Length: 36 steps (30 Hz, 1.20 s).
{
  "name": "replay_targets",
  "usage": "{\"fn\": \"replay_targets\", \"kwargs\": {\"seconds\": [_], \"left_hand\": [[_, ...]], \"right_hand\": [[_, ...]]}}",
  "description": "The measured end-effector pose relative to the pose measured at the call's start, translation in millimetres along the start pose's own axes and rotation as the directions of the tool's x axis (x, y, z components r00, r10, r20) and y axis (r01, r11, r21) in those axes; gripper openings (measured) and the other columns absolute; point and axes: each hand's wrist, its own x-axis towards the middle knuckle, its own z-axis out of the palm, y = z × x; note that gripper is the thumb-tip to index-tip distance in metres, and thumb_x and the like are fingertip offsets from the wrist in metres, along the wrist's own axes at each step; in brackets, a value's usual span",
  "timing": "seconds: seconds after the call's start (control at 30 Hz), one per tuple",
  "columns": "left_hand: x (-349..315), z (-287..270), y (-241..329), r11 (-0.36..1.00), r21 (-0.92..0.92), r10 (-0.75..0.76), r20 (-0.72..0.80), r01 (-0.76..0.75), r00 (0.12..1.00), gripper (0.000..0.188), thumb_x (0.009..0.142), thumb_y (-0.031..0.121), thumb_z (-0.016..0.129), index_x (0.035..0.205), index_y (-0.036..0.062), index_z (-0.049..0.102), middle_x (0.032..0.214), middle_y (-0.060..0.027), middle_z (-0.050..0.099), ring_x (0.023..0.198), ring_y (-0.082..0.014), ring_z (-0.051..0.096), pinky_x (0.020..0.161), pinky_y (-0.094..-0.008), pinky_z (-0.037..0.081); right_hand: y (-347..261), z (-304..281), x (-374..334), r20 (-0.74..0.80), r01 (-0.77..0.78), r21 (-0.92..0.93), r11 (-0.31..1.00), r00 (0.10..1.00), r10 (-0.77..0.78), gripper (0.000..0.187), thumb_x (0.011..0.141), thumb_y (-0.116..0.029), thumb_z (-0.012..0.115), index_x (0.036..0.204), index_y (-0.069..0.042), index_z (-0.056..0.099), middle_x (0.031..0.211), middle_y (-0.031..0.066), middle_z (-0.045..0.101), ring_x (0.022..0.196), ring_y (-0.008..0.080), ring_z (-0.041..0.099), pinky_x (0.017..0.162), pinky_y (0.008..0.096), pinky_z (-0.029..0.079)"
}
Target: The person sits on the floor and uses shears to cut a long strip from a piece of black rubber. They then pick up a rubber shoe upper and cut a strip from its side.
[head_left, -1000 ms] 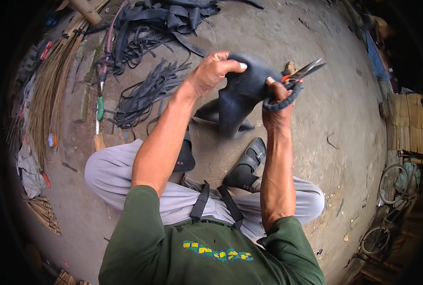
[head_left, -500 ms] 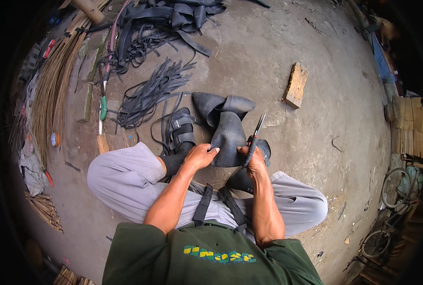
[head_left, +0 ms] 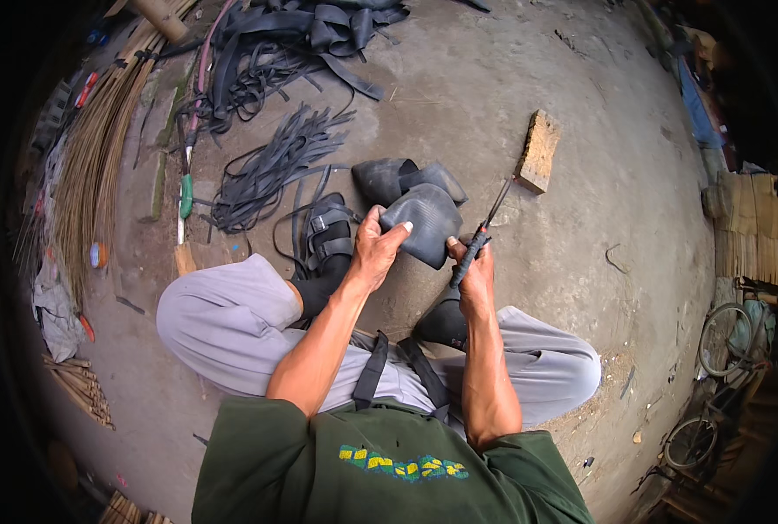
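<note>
A curved piece of black ribbed rubber sheet (head_left: 426,218) is held up before me between both hands. My left hand (head_left: 377,251) pinches its left edge, thumb on top. In my right hand (head_left: 476,272) is a long thin-bladed knife (head_left: 471,255) with a dark wrapped handle, its tip pointing up and away from me. The right thumb also presses on the sheet's lower right corner. Just beyond lie more curled black rubber pieces (head_left: 380,181) on the floor. My left foot in a dark strapped sandal (head_left: 329,236) rests left of the sheet.
A heap of cut rubber strips (head_left: 275,170) lies ahead on the left, with a larger pile of wide rubber bands (head_left: 319,35) behind it. A worn block (head_left: 539,153) sits at the right front. Bundled thin sticks (head_left: 114,148) line the left side; a bicycle wheel (head_left: 726,341) stands far right.
Both hands have lifted the rubber sheet slightly away from me and tilted it. The knife has swung outward to the right, its blade now farther from the sheet.
</note>
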Motion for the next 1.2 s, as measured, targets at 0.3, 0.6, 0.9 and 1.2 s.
{"fn": "replay_targets", "kwargs": {"seconds": [0.3,0.6,0.9,1.2], "left_hand": [[-5.9,17.4,-4.9,0.993,0.104,0.064,-0.081,-0.056,0.995,0.035,0.094,0.007,0.074,0.121,0.0,0.052,0.107,-0.009,0.064,0.095,-0.0156,0.064,0.086,-0.0327,0.055],[-14.2,-33.1,15.9,0.758,-0.067,-0.565,0.427,0.648,0.706,0.093,0.091,0.074,0.063,0.142,-0.0026,0.051,0.111,-0.0262,0.069,0.104,-0.0395,0.072,0.092,-0.0536,0.06],[-12.9,-3.5,47.2,0.891,-0.052,-0.386,0.434,0.451,0.814,0.042,0.094,0.021,0.072,0.131,0.002,0.065,0.115,-0.0101,0.074,0.104,-0.0255,0.072,0.091,-0.0465,0.059],[23.5,4.7,127.3,0.935,0.353,-0.106,0.306,-0.01,0.946,0.043,0.093,0.008,0.075,0.133,-0.0004,0.063,0.123,-0.0079,0.071,0.11,-0.0158,0.067,0.1,-0.0351,0.053]], "right_hand": [[-3.0,9.5,-13.7,0.124,-0.21,0.35,0.913,0.976,0.177,0.038,0.089,-0.028,0.08,0.11,-0.008,0.056,0.094,0.0059,0.062,0.072,0.0207,0.066,0.066,0.0377,0.055],[-28.4,0.7,5.8,0.206,-0.047,0.435,0.899,0.977,-0.048,0.037,0.08,-0.004,0.077,0.112,-0.004,0.059,0.087,0.0023,0.061,0.075,0.0143,0.062,0.071,0.0296,0.051],[-80.7,8.5,10.8,0.335,0.121,0.228,0.966,0.922,-0.195,0.033,0.081,-0.008,0.077,0.108,-0.005,0.058,0.089,-0.0005,0.054,0.082,0.0109,0.054,0.071,0.0282,0.043],[-99.3,-9.9,-5.0,0.27,0.331,-0.2,0.922,0.923,-0.273,0.037,0.094,-0.036,0.08,0.094,-0.005,0.06,0.08,0.001,0.059,0.076,0.0119,0.054,0.071,0.0305,0.044]]}}
